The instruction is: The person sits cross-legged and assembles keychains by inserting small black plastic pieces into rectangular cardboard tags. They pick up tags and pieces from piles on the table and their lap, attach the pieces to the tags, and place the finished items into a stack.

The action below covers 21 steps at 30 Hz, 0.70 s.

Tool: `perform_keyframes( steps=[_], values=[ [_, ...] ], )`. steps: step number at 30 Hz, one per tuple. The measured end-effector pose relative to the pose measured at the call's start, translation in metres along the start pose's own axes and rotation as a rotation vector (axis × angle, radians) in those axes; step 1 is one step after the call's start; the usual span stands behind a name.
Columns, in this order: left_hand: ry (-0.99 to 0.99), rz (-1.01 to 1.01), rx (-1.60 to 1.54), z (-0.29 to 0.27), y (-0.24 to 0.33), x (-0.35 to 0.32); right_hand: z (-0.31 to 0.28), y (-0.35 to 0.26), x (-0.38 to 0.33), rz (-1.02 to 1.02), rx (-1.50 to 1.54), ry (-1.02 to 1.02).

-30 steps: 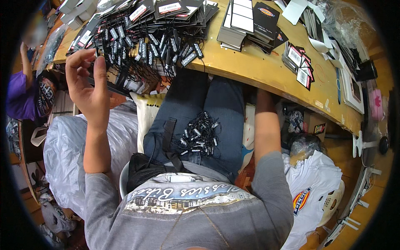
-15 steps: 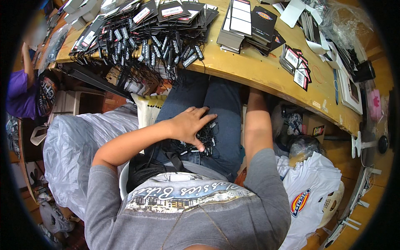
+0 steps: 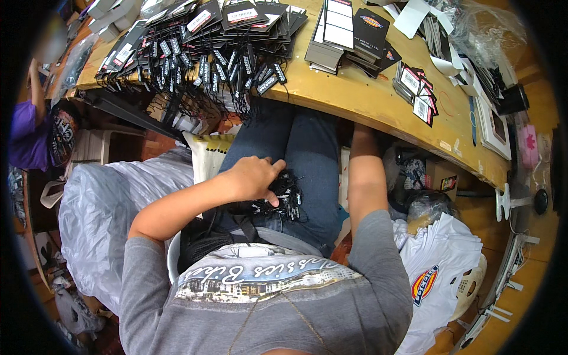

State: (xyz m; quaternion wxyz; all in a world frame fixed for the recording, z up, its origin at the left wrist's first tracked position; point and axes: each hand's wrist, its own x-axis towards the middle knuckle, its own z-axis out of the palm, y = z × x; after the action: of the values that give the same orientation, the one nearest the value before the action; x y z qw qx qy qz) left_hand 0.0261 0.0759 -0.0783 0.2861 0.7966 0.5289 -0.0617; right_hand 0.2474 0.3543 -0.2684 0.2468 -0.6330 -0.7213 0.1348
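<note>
A pile of small tags [image 3: 290,198] lies on the person's lap [image 3: 313,148]. The tags are black with bits of white, and thin black strings are mixed in with them. The left hand [image 3: 254,177] comes in from 8 o'clock with its back facing up. It sits on the 10 o'clock side of the pile. Its thumb and first finger are spread apart, with a gap between them. The thumb points to 5 o'clock, with its tip at the tags. The first finger points to 1 o'clock. The other fingers bend down, and it is hard to see what they touch.

The right arm [image 3: 365,171] goes up toward 12 o'clock and in under the table [image 3: 349,97]. The right hand is hidden there, so I cannot tell if it is spread or closed.

Going out from the pile, a big messy heap of cards [image 3: 242,21] is on the table at 11 o'clock. Black hanging tags [image 3: 219,71] dangle from it over the edge. Black cards [image 3: 370,35] are stacked at 1 o'clock. A little fan of cards [image 3: 417,92] is near 2 o'clock. White shirts [image 3: 438,254] lie at 4 o'clock. A big plastic bag [image 3: 118,219] is at 9 o'clock. Another person [image 3: 29,136] in purple is well apart, between 9 and 10 o'clock.
</note>
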Motion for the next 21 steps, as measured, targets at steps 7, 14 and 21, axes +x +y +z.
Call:
perform_keyframes(
  steps=[7,14,21],
  values=[
    [0.048,-0.031,0.079,-0.024,-0.006,-0.018,0.000,0.000,-0.004,0.020,0.000,0.017],
    [0.174,0.212,-0.143,-0.096,0.022,-0.043,0.000,-0.005,-0.002,0.024,-0.015,0.008],
    [0.729,0.111,0.009,-0.218,0.017,0.003,0.003,0.001,-0.001,0.035,-0.028,0.003]
  ],
)
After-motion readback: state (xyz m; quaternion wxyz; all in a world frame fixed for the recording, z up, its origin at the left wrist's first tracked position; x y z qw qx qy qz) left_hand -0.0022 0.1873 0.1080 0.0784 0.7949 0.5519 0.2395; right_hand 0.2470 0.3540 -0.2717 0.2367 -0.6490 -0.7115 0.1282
